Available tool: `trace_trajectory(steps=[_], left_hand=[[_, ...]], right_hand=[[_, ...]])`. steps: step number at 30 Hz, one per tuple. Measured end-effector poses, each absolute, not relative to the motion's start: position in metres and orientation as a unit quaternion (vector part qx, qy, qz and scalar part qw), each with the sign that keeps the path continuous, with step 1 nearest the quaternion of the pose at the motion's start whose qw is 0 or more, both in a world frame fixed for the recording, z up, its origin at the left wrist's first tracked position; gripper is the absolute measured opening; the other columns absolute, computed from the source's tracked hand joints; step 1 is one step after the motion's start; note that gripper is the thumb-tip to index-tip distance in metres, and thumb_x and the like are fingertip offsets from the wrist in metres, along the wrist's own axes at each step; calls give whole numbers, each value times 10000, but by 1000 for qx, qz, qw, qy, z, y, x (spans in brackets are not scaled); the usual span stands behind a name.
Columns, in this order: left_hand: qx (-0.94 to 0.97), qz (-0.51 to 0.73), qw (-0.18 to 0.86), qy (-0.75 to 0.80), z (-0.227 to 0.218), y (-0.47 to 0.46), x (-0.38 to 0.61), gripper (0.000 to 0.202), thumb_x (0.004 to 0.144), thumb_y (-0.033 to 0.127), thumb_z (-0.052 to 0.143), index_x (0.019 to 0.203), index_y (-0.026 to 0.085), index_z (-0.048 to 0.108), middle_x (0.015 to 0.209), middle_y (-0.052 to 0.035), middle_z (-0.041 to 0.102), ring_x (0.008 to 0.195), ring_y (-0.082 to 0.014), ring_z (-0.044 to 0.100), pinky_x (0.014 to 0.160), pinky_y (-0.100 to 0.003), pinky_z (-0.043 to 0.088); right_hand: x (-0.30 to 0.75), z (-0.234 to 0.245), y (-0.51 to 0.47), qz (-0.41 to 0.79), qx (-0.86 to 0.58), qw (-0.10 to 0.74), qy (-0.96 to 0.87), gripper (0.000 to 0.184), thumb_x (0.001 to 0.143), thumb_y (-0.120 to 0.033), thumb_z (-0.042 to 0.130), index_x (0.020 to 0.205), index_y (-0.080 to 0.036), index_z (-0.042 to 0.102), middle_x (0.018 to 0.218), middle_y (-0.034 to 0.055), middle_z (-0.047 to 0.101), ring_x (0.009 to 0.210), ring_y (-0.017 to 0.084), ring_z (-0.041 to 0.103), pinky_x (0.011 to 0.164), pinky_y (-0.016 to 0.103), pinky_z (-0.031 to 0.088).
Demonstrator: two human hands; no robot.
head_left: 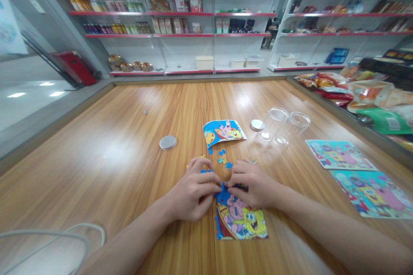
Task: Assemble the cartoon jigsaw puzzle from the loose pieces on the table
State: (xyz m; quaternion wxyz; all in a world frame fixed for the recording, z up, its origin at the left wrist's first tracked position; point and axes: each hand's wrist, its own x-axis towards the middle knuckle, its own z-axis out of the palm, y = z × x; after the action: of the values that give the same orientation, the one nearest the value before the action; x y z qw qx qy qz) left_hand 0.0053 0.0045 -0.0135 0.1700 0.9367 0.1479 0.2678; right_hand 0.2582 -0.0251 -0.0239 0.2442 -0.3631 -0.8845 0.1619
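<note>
A partly assembled cartoon jigsaw puzzle (241,221) lies on the wooden table (129,167) just in front of me. My left hand (193,192) and my right hand (253,182) meet at its top edge, fingers curled and pinched on a blue puzzle piece (223,187). Several loose blue and yellow pieces (222,160) are scattered just beyond my fingers. A printed picture card (223,132) of the same cartoon lies farther back.
Two clear plastic jars (284,126) lie on their sides at the right with a silver lid (257,125) beside them; another lid (167,142) sits left. Two finished puzzles (355,167) lie far right. Snack bags (364,92) and store shelves (180,21) surround the table.
</note>
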Motion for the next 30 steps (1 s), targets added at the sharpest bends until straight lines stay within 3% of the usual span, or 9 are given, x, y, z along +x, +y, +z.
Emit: trace_trajectory(steps=[13,20,25,30], left_hand=[[930,289,159,164,-14,5,7,274,817,56,554,965,221,715,998,-41,715,1112,-274,506,998,-514,401],[890,368,169,209,-21,11,3,347,800,-11,480,983,202,683,959,-66,642,923,-213,531,953,-479,444],[920,313,150,182,-19,10,2,403,760,-9,526,984,252,737,987,-66,628,1038,-258,466,951,-486,435],[933,274,143,182,-22,9,2,400,766,-10,534,980,257,741,981,-64,626,1019,-259,454,913,-474,427]], right_hand=[[259,-22,-25,160,-361,240,-887,75,903,-258,660,878,-199,698,821,33,634,807,180,551,752,336,341],[258,-19,-26,148,-339,262,-891,73,905,-223,626,882,-195,689,799,38,628,789,184,535,737,343,337],[260,-18,-27,125,-333,318,-879,74,890,-189,605,861,-181,672,732,26,596,739,177,504,726,354,333],[260,-16,-27,119,-319,320,-884,90,881,-191,606,824,-181,675,695,19,593,703,170,488,702,352,320]])
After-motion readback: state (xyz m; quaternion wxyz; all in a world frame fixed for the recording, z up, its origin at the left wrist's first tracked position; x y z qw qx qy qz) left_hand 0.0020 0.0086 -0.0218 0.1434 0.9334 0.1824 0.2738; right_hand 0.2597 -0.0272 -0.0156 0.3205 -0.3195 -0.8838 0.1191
